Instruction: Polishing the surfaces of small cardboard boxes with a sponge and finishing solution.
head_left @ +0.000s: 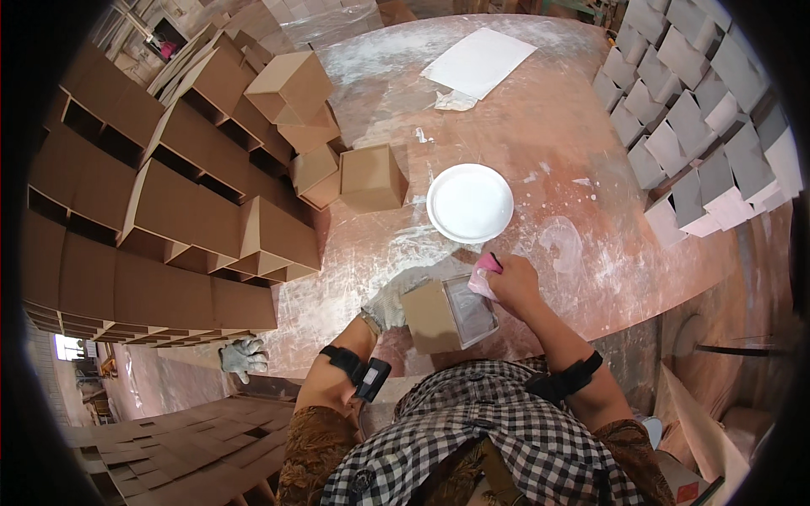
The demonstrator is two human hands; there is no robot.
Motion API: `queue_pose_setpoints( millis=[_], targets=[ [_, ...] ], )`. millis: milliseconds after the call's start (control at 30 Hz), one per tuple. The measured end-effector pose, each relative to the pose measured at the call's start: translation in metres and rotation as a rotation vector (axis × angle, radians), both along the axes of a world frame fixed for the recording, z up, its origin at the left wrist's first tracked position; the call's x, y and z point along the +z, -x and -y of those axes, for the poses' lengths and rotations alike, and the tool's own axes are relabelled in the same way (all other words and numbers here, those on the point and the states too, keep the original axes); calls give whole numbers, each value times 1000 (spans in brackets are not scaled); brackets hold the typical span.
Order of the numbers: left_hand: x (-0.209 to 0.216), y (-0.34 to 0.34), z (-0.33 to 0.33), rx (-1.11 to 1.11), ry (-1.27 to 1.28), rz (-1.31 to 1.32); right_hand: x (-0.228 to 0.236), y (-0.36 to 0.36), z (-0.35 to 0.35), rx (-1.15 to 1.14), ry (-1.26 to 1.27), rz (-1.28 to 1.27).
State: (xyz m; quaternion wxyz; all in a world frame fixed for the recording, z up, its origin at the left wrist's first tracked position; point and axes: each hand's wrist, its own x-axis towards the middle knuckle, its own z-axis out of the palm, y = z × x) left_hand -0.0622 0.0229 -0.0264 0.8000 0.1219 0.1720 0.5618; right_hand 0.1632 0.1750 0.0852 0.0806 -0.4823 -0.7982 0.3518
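Observation:
Near the front edge of the table, a brown cardboard box [433,316] rests in front of me. Its right-hand face [474,309] looks pale, grey and shiny. My left hand [386,307], in a greyish-white glove, grips the box from its left side; the fingers are partly hidden. My bare right hand [515,285] is closed round a small pink, cloth-like pad [483,278] with a dark edge, held at the far right corner of the pale face. Just beyond the box sits a round white dish [470,203].
Stacked brown boxes [181,207] rise on the left, with several loose ones [372,179] beside them. Grey-white boxes [704,118] are stacked at the right. A white sheet [479,61] lies at the far side. A grey glove [244,357] lies at the left front edge.

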Motion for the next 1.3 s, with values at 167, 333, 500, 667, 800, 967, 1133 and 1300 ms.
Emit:
queue_pose_setpoints(
  millis=[167, 333, 500, 667, 800, 967, 1133, 1300],
  targets=[
    [91, -38, 1, 177, 183, -431, 10, 16, -3, -76, 18, -45],
    [77, -52, 25, 399, 314, -202, 12, 23, 4, -136, 22, -74],
    [25, -68, 55, 610, 306, -277, -6, -3, 5, -198, 84, 48],
    [-2, -84, 72, 603, 73, -1431, 0, -16, 2, -130, 50, 169],
    [59, -109, 71, 527, 64, -1491, 13, -18, -4, -68, 47, 337],
    [62, -116, 66, 581, 454, -299, 17, -26, -4, 54, 41, 416],
    [46, -97, 62, 731, 260, -141, 5, -36, -14, 101, 213, 280],
    [37, -81, 53, 679, 287, 81, -6, -38, -20, -12, 250, -104]
  ],
)
